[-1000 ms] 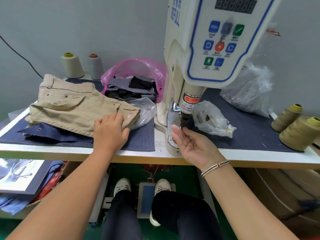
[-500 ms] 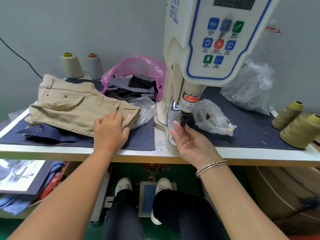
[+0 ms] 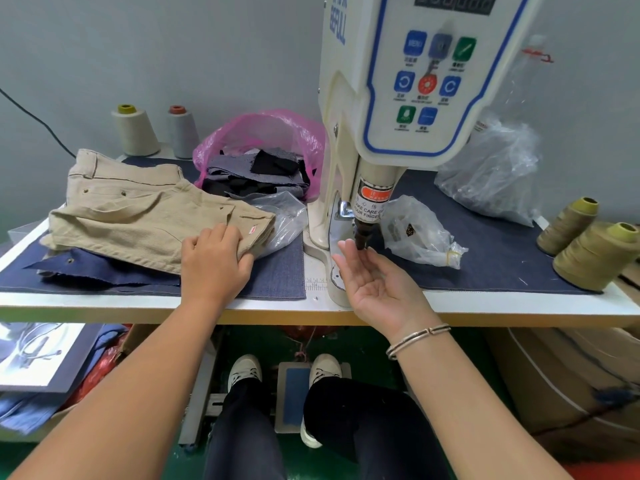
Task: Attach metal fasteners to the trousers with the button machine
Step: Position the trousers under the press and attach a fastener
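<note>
Head cam looking down at the desk (image 3: 485,306): the folded tan trousers (image 3: 145,216) sit on the left, on top of some navy fabric. Left hand (image 3: 211,261) lies flat on their near corner, fingers relaxed, not gripping. Right hand (image 3: 377,285) is palm up, fingers loose, holding nothing I can see, fingertips right at the button machine (image 3: 398,98) punch (image 3: 362,233).

The button machine (image 3: 398,98) carries blue vertical lettering that appears to read "BEFULL" on its side. One blue panel button (image 3: 415,43) reads "MENU". A warning label (image 3: 370,204) on the cylinder reads "TAKE CARE OF YOUR FINGER". A ruler strip (image 3: 316,285) on the table shows "14".
</note>
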`<state>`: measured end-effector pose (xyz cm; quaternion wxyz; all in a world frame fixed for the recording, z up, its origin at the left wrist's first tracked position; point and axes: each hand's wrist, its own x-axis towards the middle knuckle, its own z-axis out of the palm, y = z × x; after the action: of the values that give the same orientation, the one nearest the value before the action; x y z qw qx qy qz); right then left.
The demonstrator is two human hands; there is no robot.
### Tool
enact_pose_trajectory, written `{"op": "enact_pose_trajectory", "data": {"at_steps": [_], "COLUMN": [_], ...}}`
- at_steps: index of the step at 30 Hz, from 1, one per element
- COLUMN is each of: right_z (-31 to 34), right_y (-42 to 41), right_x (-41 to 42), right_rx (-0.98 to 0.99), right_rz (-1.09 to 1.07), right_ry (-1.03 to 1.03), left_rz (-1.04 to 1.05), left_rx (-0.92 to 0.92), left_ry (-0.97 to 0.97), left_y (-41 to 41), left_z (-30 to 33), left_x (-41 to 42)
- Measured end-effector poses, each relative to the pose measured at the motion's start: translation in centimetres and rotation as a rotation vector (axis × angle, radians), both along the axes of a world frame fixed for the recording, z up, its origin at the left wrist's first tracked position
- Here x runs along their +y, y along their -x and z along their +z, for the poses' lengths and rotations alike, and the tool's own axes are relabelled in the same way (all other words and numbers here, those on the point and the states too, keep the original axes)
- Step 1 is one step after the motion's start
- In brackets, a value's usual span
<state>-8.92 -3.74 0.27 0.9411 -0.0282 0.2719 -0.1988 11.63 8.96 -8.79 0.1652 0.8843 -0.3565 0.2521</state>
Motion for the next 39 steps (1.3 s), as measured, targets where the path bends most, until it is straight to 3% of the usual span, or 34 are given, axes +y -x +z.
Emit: {"op": "enact_pose_trajectory", "data": {"at_steps": [10,13,15,18,21,24,26,29,33,35,39], "right_z": [0.6,-0.8,-1.7,-2.0,-0.6,0.9,1.8,3.0,4.8,5.4,6.7], "right_y": [0.6,1.5,1.7,0.9,-1.3,-4.2,-5.8,-7.8,-9.4,-9.5,-7.7], "right_x": [-0.1,0.5,1.2,1.9,2.5,2.6,2.7,2.3,2.6,3.0,3.6], "right_rx": [0.049,0.121,0.222,0.297,0.335,0.365,0.327,0.305,0.255,0.253,0.062], "right_rz": [0.079,0.122,0.148,0.267,0.405,0.212,0.092,0.016,0.237,0.206,0.164], "right_ry": [0.090,0.204,0.325,0.681,1.269,1.791,1.977,2.066,2.089,2.078,1.720], "left_rz": [-0.034,-0.038,-0.050,-0.135,-0.203,-0.308,-0.418,-0.557,-0.737,-0.859,-0.951], "left_rx": [0.054,0.248,0.532,0.787,0.899,0.827,0.760,0.774,0.996,1.100,1.263], "left_ry": [0.065,0.252,0.562,0.899,1.025,1.032,0.999,0.897,0.867,0.897,0.968], "left_y": [0.0,-0.1,-0.4,-0.8,-1.0,-1.4,-1.5,-1.0,0.7,1.2,0.6], "left_z": [-0.1,0.4,1.5,4.1,7.5,11.1,13.7,16.8,18.6,19.0,20.1], "left_x": [0.1,0.2,0.2,0.7,1.5,2.5,3.2,3.6,2.7,2.2,1.8]}}
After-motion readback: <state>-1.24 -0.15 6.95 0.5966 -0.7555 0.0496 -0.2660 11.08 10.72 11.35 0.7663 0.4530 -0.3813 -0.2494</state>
